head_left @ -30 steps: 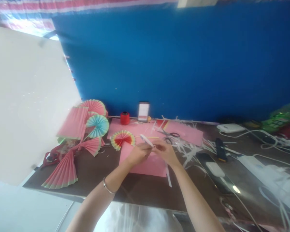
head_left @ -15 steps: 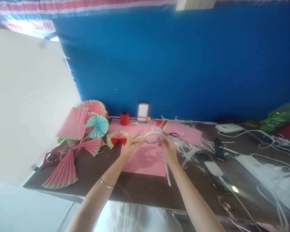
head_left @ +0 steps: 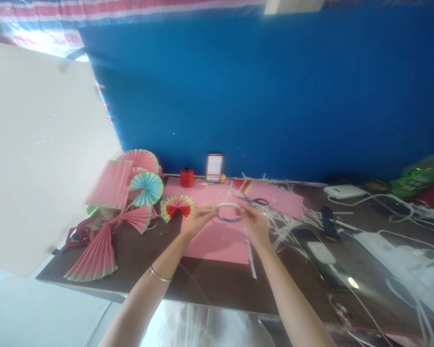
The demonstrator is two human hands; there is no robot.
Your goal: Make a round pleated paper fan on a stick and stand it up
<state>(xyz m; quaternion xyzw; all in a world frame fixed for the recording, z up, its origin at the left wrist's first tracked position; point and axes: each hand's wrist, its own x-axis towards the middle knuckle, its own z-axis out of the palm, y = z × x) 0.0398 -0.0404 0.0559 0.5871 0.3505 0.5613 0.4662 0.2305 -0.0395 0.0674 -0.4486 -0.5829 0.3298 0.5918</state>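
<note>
Both my hands hold a thin white ring, which looks like a roll of tape (head_left: pixel 228 220), above the pink paper (head_left: pixel 217 248). My left hand (head_left: pixel 198 219) pinches its left side with the fingertips. On the right side, the fingers of my right hand (head_left: pixel 255 224) are closed on it. Just behind the right hand lies a pair of scissors (head_left: pixel 260 201) with dark handles. A small folded fan (head_left: pixel 177 207) in red, yellow and green rests left of my left hand.
Pleated pink fans (head_left: pixel 94 255) and a blue one (head_left: pixel 148 188) lie at the left. A red thread spool (head_left: pixel 187 178) stands at the back. White paper strips (head_left: pixel 284 224), a dark phone (head_left: pixel 311 246) and a white power strip (head_left: pixel 379 250) with cables are on the right.
The ring has come slightly down and tilted. My left fingertips have moved right onto its edge, and the scissors behind show more fully.
</note>
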